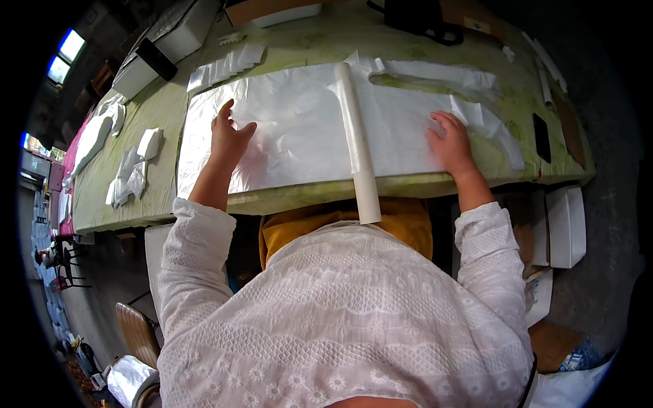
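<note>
A white plastic bag (299, 109) lies spread flat on the green cloth-covered table in front of me. Two strap-like strips, an upper handle (435, 73) and a lower handle (491, 126), reach out from its right end. Across its middle rests a long pale roll (355, 136), whose near end sticks out past the table edge. Over the left part of the plastic is my left hand (232, 136), thumb and fingers apart, holding nothing. My right hand (450, 141) is over the right part near the lower handle, fingers spread and empty. Whether either hand presses on the plastic, I cannot tell.
Folded white plastic pieces (228, 66) lie beyond my left hand, and more crumpled pieces (134, 166) lie farther left. A black cylinder (156, 59) leans by a white foam box (183, 30). A dark phone (541, 137) is at the right, a black bag (416, 19) at the back.
</note>
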`<state>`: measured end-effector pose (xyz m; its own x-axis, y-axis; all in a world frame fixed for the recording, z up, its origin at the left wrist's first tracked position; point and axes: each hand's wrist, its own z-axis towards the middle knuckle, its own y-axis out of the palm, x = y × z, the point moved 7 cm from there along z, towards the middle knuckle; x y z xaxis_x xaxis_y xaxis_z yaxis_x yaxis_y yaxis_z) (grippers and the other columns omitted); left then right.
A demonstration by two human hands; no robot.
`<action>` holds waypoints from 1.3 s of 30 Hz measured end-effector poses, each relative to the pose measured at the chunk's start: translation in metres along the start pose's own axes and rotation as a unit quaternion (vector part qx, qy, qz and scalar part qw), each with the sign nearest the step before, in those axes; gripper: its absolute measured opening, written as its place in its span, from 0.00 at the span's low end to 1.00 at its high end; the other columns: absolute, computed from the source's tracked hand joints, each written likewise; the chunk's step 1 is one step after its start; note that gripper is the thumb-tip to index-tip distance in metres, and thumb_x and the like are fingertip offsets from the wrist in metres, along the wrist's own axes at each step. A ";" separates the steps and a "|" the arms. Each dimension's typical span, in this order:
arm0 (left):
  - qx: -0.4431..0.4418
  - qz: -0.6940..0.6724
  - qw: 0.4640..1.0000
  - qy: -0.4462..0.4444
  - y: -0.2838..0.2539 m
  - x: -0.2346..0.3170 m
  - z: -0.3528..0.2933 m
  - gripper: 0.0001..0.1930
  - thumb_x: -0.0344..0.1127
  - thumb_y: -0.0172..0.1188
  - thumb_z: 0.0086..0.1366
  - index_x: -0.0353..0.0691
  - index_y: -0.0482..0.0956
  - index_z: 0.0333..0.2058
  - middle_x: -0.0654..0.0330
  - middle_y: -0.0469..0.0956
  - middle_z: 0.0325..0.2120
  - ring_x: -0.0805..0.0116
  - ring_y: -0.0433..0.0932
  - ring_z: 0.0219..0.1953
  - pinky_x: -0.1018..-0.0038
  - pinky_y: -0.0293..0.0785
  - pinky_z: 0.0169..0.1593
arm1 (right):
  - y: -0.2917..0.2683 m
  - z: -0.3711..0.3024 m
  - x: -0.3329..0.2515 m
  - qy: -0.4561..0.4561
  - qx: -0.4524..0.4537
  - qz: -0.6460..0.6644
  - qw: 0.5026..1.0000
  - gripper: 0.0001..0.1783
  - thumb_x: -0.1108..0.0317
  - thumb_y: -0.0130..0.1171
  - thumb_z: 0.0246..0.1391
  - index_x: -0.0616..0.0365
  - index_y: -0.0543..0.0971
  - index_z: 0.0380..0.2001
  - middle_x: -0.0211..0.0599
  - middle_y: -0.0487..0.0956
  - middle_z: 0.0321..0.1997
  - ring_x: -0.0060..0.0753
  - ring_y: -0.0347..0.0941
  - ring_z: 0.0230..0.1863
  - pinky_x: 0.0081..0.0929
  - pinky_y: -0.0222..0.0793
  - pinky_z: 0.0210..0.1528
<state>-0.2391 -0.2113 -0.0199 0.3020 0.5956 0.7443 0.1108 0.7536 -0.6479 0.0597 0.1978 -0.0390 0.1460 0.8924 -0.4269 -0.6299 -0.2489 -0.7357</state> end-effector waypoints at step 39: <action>-0.192 0.033 0.943 0.270 0.065 0.080 -0.101 0.26 0.44 0.63 0.63 0.51 0.76 0.61 0.48 0.55 0.73 0.41 0.52 0.75 0.53 0.52 0.74 | 0.115 0.073 -0.141 0.061 -0.209 -0.124 0.968 0.35 0.39 0.61 0.57 0.35 0.74 0.65 0.49 0.53 0.79 0.59 0.39 0.80 0.62 0.37 0.77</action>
<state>-0.1122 -0.1423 -0.0190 0.7466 0.3309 0.5772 0.3785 0.5023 -0.7775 -0.0891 0.0706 -0.0254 0.3586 0.8995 -0.2496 -0.2035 -0.1856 -0.9613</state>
